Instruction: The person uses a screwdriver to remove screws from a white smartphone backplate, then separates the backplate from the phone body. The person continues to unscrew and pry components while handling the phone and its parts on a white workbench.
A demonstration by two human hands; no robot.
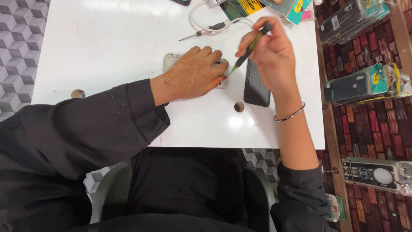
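Observation:
My left hand lies flat on a grey opened phone body on the white table, pressing it down. My right hand grips a thin green-and-black screwdriver whose tip points down at the phone body's right end, beside my left fingertips. A black phone panel lies just right of the phone body, under my right hand.
A second screwdriver and a white cable lie at the back of the table. Two small round brown caps sit near the front edge. Packaged phone cases hang on the wall at the right.

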